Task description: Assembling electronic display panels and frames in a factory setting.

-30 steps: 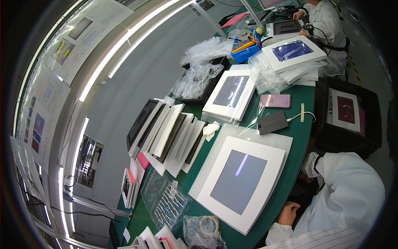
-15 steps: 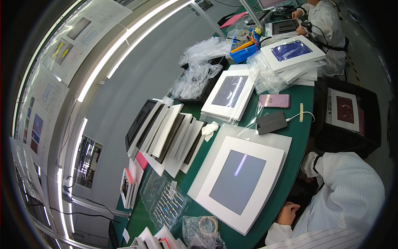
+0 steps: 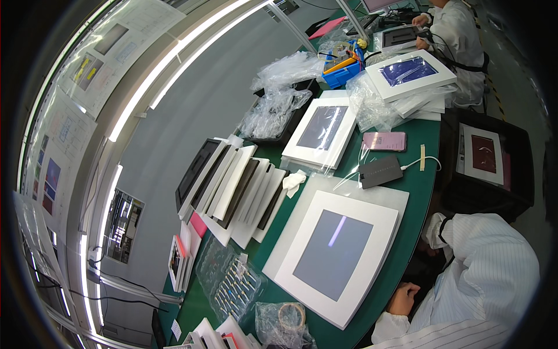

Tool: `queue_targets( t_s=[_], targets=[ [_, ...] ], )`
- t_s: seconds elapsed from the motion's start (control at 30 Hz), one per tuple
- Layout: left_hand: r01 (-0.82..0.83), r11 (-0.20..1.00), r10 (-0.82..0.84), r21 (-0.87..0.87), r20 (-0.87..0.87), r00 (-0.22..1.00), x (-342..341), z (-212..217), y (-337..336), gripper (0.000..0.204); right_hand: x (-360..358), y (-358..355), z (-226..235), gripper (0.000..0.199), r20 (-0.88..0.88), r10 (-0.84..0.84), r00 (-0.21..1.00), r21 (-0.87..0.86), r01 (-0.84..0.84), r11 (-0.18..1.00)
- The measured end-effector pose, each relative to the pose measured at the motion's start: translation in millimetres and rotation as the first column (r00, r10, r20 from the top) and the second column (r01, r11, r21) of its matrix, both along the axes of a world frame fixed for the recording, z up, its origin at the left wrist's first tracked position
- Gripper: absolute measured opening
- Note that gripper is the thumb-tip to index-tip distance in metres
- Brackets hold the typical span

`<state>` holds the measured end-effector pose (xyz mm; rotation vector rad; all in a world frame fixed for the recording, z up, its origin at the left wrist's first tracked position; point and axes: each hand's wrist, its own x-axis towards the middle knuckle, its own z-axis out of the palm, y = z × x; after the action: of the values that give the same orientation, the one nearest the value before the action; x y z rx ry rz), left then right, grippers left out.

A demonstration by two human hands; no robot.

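Beside the table's right edge, my left hand [image 3: 404,299] rests low with its fingers curled in. Whether anything lies inside them is hidden. My right arm [image 3: 494,256], in a striped white sleeve with a black band at the wrist, bends down past the table edge; its hand is mostly lost in shadow. Neither hand touches the tabletop. Nearest to them, a white-framed panel [image 3: 378,218] with a grey rectangular window lies flat on a white foam sheet [image 3: 290,250]. A dark grey box [image 3: 381,171] with a white cable and a pink phone [image 3: 385,141] lie beyond it.
Several panels stand in a slanted row [image 3: 232,186] at left. A clear tray [image 3: 232,285] of small parts and a bagged tape roll [image 3: 290,317] sit nearer. Farther off are stacked panels [image 3: 357,116], a blue bin [image 3: 343,74], a black crate [image 3: 488,203] and a co-worker [image 3: 456,35].
The co-worker's hands at the far end have shifted slightly over the dark tray-like piece. My arms and the things on the near table have not visibly moved.
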<state>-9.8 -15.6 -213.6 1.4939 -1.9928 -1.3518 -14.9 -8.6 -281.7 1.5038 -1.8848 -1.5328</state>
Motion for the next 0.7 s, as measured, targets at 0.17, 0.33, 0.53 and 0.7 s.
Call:
queue_targets(
  t_s=[0.17,0.33,0.53,0.7],
  targets=[
    [-0.022,1.000,0.021,-0.016,-0.053,0.998,-2,-4,2,0.009,-9,5,3,0.009,-0.032,0.070,0.997,-0.010,-0.071,0.997],
    [-0.059,0.998,0.057,-0.023,-0.071,0.996,-3,-2,0,0.008,-15,-3,0,0.012,-0.081,0.180,0.980,0.003,-0.180,0.984],
    [-0.163,0.968,0.162,-0.193,-0.019,0.987,-5,16,-6,0.006,-41,-12,-24,0.016,-0.197,0.413,0.889,0.090,-0.403,0.911],
    [-0.109,0.980,0.112,-0.164,0.011,0.994,-1,31,-15,0.008,-80,-37,-53,0.020,-0.295,0.621,0.726,0.254,-0.567,0.783]
  ],
)
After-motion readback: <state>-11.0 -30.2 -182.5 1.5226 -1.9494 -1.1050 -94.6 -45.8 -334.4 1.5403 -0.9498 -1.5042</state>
